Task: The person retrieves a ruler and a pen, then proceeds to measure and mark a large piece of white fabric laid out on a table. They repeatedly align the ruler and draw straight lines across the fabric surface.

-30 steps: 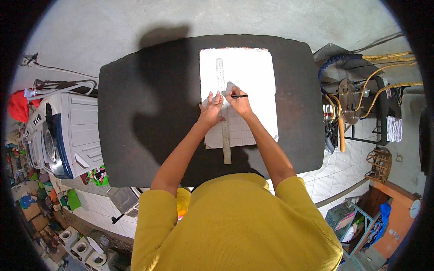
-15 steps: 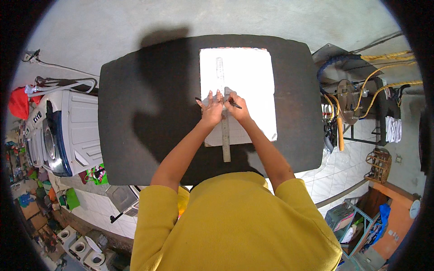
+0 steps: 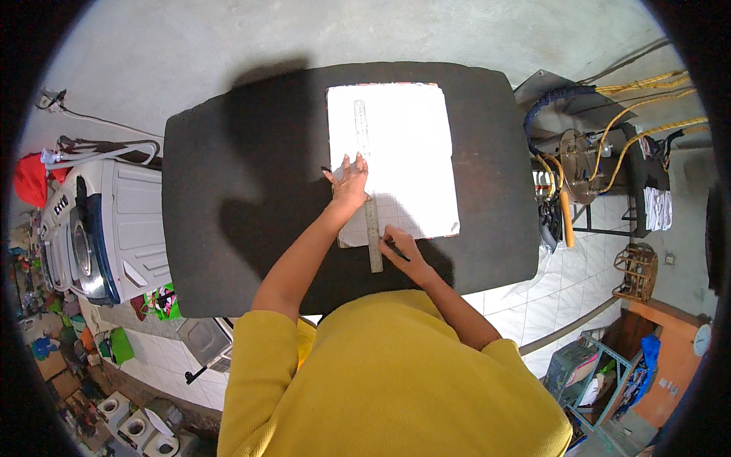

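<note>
Left hand [image 3: 350,183] down flat, fingers spread wide, palm pressing on the metal ruler [image 3: 367,183] about halfway along its length. The ruler is a long, thin steel strip, pale grey, running near enough straight up the white sheet [image 3: 411,152], close to the sheet's left edge, with its near end poking off the sheet onto the black table [image 3: 228,190]. A short dark stick shows just left of that hand's thumb; too small to say what it is.

Right hand [image 3: 402,250] sits at the sheet's near edge, fingers curled in and pinching a slim dark pen [image 3: 396,249], its tip right against the ruler's right side. The grip is tight, nothing loose about it.

The sheet is matte white, roughly square with slightly uneven edges, lying on the far right half of the table. The tabletop itself is dull black, rounded at the corners, and the person's shadow falls across its left half.

Left of the table stands a white washing machine [image 3: 91,228] with a round glass door and a grey hose [image 3: 99,151] across its top. Right of the table, coils of yellow hose [image 3: 647,103] loop over a dark metal frame [image 3: 609,183], and a white cloth [image 3: 656,209] hangs from it. Floor beside the table on the right is white tile [image 3: 533,297].
</note>
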A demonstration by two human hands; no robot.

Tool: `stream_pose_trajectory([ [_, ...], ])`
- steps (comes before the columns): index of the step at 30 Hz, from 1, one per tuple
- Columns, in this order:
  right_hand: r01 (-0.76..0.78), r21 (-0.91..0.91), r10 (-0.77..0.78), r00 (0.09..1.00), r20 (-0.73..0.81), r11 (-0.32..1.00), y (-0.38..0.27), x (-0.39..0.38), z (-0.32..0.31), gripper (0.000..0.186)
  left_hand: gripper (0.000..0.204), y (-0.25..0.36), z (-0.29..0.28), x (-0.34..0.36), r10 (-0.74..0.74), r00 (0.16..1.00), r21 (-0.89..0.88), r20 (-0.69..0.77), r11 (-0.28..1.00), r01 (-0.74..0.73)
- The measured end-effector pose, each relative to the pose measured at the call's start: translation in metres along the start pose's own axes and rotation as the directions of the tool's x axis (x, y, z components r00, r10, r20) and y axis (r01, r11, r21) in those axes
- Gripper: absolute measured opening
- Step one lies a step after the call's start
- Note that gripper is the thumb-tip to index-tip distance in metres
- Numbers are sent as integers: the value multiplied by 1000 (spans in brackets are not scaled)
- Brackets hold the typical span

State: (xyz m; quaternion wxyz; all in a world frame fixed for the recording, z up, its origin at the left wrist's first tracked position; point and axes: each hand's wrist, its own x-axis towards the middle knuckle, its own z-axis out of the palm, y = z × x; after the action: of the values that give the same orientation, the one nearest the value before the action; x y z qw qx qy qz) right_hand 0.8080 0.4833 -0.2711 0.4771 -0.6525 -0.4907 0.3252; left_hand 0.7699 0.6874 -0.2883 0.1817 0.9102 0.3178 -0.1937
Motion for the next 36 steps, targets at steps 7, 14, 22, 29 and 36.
stream_pose_trajectory([
  [7, -325, 25, 317, 936, 150, 946, 1, -9, -1, 19, 89, -7, -3, 0, 54, 998, 2, -15, 999, -54],
  [14, -205, 579, 305, 949, -80, 789, 25, 103, -27, 6, 89, -30, -22, 16, 63, 997, -98, -32, 993, -66],
  [22, -134, 522, 362, 859, -363, 843, 68, 247, -26, 8, 90, -61, -31, 25, 91, 992, -105, -83, 989, -99],
  [29, -26, 624, 368, 826, -426, 781, 85, 294, -23, 9, 92, -68, -36, 27, 113, 991, -125, -78, 985, -122],
  [36, -85, 586, 384, 828, -408, 806, 76, 299, -26, 8, 91, -77, -34, 29, 129, 988, -128, -80, 982, -138],
])
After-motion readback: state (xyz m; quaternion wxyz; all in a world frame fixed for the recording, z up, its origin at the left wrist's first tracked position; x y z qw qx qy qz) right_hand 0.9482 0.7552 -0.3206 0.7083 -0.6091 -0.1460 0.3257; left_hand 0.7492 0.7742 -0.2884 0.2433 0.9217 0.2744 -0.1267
